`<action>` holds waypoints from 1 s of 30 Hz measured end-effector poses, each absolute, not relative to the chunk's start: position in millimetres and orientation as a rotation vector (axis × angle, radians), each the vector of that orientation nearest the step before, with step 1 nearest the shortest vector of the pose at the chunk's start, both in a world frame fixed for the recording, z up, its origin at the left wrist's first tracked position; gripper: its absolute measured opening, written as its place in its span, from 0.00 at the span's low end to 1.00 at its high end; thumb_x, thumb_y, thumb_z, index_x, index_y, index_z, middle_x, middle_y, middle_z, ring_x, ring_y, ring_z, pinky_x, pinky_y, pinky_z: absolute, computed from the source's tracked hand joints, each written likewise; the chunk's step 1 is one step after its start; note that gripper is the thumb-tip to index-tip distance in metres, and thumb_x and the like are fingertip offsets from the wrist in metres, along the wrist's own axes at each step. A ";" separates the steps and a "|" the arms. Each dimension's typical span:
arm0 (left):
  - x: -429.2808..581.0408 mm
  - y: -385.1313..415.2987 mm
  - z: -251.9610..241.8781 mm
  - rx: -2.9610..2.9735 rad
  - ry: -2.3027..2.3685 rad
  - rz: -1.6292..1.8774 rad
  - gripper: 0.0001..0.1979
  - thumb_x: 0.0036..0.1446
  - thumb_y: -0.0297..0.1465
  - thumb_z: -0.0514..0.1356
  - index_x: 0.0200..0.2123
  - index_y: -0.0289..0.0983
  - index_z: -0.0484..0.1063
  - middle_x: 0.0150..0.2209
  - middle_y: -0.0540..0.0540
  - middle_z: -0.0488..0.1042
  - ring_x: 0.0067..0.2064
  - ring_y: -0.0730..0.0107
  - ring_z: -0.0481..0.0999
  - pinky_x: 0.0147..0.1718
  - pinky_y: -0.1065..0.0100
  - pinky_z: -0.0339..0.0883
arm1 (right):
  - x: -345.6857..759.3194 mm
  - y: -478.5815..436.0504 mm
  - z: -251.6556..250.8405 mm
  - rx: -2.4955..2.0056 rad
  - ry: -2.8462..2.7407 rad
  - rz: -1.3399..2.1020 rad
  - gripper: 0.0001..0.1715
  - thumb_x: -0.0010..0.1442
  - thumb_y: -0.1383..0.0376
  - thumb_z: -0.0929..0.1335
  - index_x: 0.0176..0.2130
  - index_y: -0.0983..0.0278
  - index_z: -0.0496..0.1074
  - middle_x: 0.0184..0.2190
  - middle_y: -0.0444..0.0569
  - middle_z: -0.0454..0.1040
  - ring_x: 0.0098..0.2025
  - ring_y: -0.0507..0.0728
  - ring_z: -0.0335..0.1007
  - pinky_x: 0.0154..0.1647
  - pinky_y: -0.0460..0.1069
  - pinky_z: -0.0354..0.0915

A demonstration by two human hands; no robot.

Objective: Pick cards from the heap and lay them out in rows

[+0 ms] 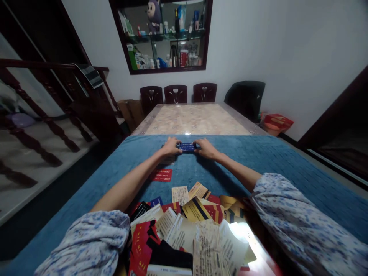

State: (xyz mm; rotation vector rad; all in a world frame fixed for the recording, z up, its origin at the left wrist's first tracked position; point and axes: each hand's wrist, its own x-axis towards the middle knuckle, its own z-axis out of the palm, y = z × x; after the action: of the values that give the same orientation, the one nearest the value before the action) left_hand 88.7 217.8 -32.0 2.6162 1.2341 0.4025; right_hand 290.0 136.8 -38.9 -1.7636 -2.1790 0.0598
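Observation:
A dark blue card with white print lies at the far part of the blue cloth, between my two hands. My left hand grips its left end with thumb and fingers. At the right end, the thumb and fingers of my right hand close on the same card. Partly under my left hand and wrist is a greyish card, mostly hidden. Nearer to me a red card with white print lies flat, its left side covered by my left forearm.
Close to my body is a heaped pile of cards in white, gold, red and black. The blue cloth covers the table's near part; beyond it shows the patterned tabletop. Chairs stand at the far end, below a wall cabinet.

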 end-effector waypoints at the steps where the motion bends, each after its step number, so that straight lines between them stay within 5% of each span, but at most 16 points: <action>1: 88.9 220.0 -33.3 2.614 1.238 0.394 0.23 0.42 0.33 0.68 0.46 0.38 0.77 0.46 0.41 0.74 0.54 0.47 0.67 0.52 0.56 0.65 | 289.6 138.7 -39.7 -1.770 -2.179 0.065 0.22 0.56 0.71 0.70 0.52 0.71 0.74 0.53 0.59 0.76 0.54 0.61 0.70 0.56 0.51 0.60; 30: 95.5 238.5 -36.9 2.580 1.269 0.212 0.23 0.41 0.34 0.65 0.44 0.39 0.79 0.42 0.41 0.75 0.55 0.46 0.65 0.52 0.54 0.64 | 296.4 162.3 -48.3 -1.907 -2.075 0.235 0.25 0.53 0.64 0.73 0.52 0.66 0.76 0.46 0.52 0.80 0.48 0.60 0.75 0.47 0.46 0.65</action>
State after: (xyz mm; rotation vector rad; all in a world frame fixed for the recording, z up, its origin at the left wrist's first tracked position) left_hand 95.5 238.5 -36.9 2.5800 1.2695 0.2124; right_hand 296.4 162.3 -48.3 -1.9074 -2.0755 0.2345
